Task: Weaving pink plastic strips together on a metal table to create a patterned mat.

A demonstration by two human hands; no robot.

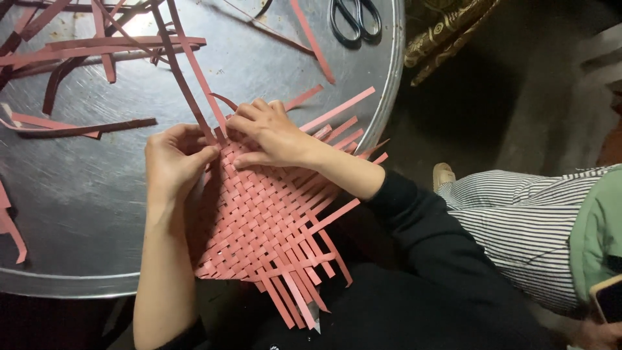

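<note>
Left hand (173, 159): pinches a strip (188, 78) at the mat's (259, 220) far corner.
Right hand (272, 133): flat, fingers pressing the mat.
Scissors (355, 18): beyond mat.

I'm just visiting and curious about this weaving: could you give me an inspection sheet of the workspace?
Surface: round metal tray, dull and scratched.
Job's things: woven mat of pink paper strips, loose ends sticking out past the tray's edge.
Clutter: spare pink strips scattered at top left; scissors at the top edge.
Grips: left hand pinches a strip at the mat's corner; right hand presses flat on the weave.
Cables: nothing seen.
Surroundings: dark floor; another person in a striped garment at right.
</note>
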